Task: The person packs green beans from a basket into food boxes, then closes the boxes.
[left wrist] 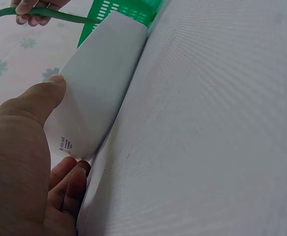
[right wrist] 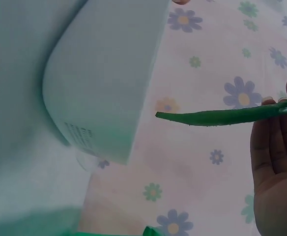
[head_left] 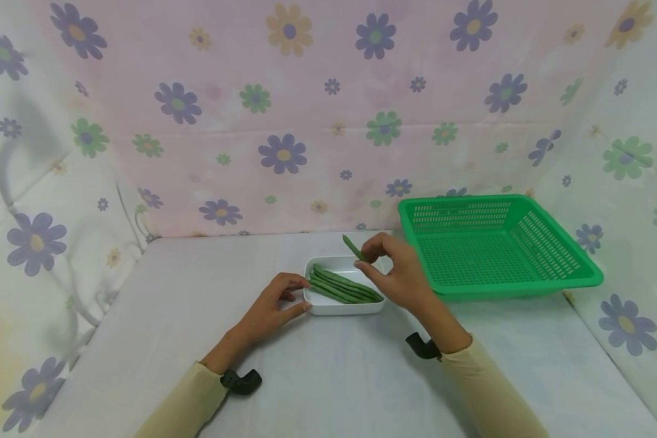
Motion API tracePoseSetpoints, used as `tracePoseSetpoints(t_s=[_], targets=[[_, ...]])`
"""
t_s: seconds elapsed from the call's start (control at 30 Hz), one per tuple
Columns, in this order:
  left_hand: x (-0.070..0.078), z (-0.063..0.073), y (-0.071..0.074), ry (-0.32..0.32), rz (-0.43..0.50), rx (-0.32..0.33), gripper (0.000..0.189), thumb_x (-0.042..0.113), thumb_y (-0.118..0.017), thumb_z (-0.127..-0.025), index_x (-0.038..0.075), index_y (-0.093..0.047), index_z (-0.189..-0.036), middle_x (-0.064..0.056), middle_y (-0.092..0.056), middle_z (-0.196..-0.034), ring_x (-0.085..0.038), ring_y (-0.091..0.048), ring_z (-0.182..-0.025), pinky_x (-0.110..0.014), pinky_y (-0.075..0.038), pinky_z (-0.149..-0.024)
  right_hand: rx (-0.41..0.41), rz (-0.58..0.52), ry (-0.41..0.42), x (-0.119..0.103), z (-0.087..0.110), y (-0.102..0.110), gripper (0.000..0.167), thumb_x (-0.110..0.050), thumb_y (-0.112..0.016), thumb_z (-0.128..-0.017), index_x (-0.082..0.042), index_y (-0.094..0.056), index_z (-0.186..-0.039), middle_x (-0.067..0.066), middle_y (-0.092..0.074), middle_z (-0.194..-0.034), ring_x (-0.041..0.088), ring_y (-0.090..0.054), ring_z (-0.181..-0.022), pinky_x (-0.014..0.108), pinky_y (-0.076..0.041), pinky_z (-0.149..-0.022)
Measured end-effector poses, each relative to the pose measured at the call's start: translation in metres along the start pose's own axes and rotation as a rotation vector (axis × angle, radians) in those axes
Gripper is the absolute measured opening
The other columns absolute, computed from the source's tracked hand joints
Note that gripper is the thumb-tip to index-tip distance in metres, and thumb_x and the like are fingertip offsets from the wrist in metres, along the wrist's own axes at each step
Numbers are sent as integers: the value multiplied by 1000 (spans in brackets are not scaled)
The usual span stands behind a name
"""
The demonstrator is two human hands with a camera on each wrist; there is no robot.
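Several green beans (head_left: pixel 342 286) lie side by side in a small white rectangular dish (head_left: pixel 344 310). My right hand (head_left: pixel 396 271) is above the dish's right part and pinches one green bean (right wrist: pixel 217 117) near its end, between thumb and fingers. That bean is clear of the dish, its free end pointing up and left in the head view. My left hand (head_left: pixel 274 304) holds the dish at its left end, with the thumb (left wrist: pixel 47 96) against the near side and the fingers (left wrist: pixel 70 187) round the end. From the wrist views the dish's inside is hidden.
A green plastic basket (head_left: pixel 504 289) with slotted walls stands to the right, close behind my right hand. The table (head_left: pixel 208 261) has a white cover. Flowered cloth (head_left: pixel 306 109) walls in the back and both sides.
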State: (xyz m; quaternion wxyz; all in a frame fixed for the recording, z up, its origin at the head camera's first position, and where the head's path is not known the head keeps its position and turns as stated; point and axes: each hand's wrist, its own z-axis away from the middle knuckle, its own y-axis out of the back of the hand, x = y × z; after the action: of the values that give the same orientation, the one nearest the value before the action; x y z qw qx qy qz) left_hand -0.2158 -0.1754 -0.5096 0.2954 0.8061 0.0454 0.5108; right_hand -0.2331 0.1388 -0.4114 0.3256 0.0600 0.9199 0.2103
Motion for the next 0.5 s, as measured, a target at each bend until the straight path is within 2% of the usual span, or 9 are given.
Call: tracePoseSetpoints(t_s=[0.5], targets=[[2, 0, 0, 7, 0, 3, 37, 22, -78, -100, 20, -64, -133, -1, -56, -140, -23, -61, -133, -46, -56, -99, -114, 25, -164, 12, 9, -19, 23, -3, -82, -93, -8, -65, -108, 1, -72, -96, 13, -71, -82, 35, -63, -77]])
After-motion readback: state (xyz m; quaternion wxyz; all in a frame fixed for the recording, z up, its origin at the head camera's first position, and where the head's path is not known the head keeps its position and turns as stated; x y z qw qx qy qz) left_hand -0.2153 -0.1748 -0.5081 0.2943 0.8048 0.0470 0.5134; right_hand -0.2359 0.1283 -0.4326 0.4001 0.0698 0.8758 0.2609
